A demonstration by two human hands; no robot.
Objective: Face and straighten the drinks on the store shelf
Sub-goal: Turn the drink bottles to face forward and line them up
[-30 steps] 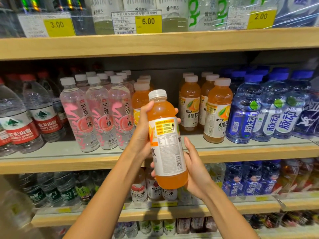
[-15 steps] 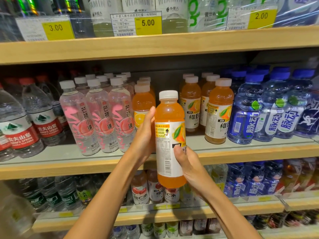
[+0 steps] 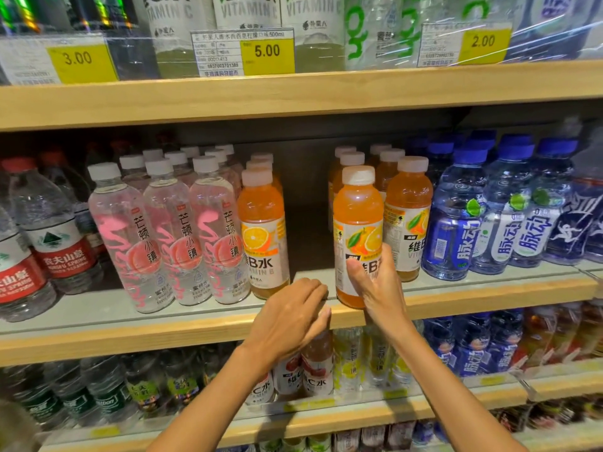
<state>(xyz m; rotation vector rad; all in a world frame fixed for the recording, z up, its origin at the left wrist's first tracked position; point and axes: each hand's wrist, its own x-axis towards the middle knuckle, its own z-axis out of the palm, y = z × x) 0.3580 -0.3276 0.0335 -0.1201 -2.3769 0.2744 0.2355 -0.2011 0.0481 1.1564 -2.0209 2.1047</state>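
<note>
An orange vitamin drink bottle [image 3: 358,203] with a white cap stands upright at the front edge of the middle shelf [image 3: 163,334], its orange-fruit label facing out. My right hand [image 3: 375,282] grips its lower half. My left hand [image 3: 290,321] hovers just left of it over the shelf lip, fingers loosely curled and holding nothing. Another orange bottle [image 3: 263,233] stands to the left, with a dark gap between the two. More orange bottles [image 3: 408,220] stand to the right.
Pink peach water bottles [image 3: 169,239] and red-labelled water [image 3: 62,246] fill the left of the shelf, blue bottles [image 3: 463,216] the right. A shelf with price tags [image 3: 267,52] runs above. Lower shelves hold more drinks [image 3: 313,370].
The orange bottle went from being held in both hands before the shelf to standing on the shelf edge, label turned forward. My left hand has let go and dropped lower.
</note>
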